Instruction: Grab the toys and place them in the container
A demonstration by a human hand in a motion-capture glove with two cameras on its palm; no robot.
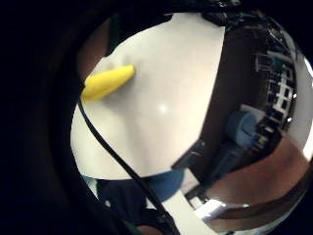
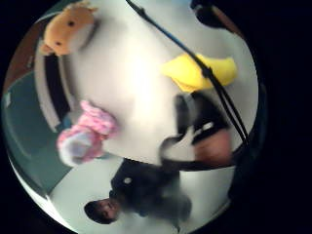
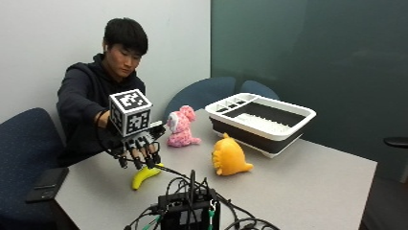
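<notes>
Yellow banana toy (image 3: pixel 145 176) lies on the bench (image 3: pixel 306 187) at lower left of the outside view, directly under the gloved grip (image 3: pixel 139 148), whose fingers hang spread and hold nothing. Best lower straight down, pinch across its middle, then carry it to the container (image 3: pixel 263 120) at right centre.

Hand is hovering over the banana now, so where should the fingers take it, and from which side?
Come straight down from above and pinch the yellow toy banana across its thick middle. It lies flat on the table, curved, with tapering ends that would likely slip; the gloved right hand already hangs just over its upper end.
</notes>
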